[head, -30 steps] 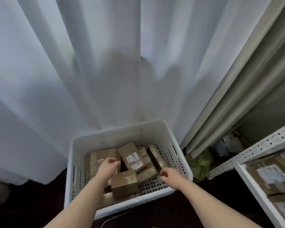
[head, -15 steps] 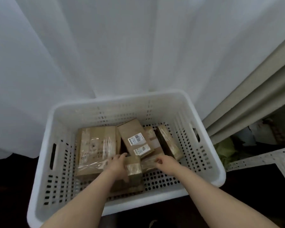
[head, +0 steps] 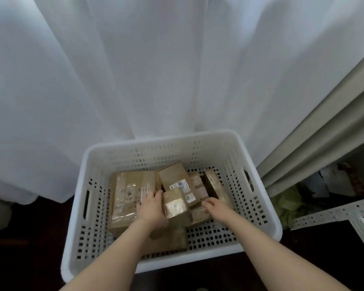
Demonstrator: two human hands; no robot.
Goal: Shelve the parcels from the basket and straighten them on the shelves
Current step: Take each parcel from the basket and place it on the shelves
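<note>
A person's left hand [head: 150, 208] grips a small taped parcel [head: 175, 205] at the middle of a white perforated basket [head: 162, 143], palm against the parcel's left side and fingers curled over its far edge. The parcel sits tipped up on the pile with a shiny taped face toward the camera; its long axis is hard to read from above. Just right of the grip, the right hand [head: 216, 206] rests its fingertips [head: 205, 203] on a lower parcel [head: 199, 215]; whether it holds it cannot be told. Left of the grip lies a large flat parcel [head: 125, 196], long axis running far to near. Behind the grip, a labelled parcel [head: 172, 175] points toward the far wall, and beyond the right hand a narrow parcel [head: 213, 184] leans on edge. Another parcel [head: 170, 238] lies below the grip, against the near wall. Bare basket floor shows to the right and near right of the grip. A white curtain [head: 156, 70] hangs behind, and a shelf rail [head: 334, 213] stands far right.
</note>
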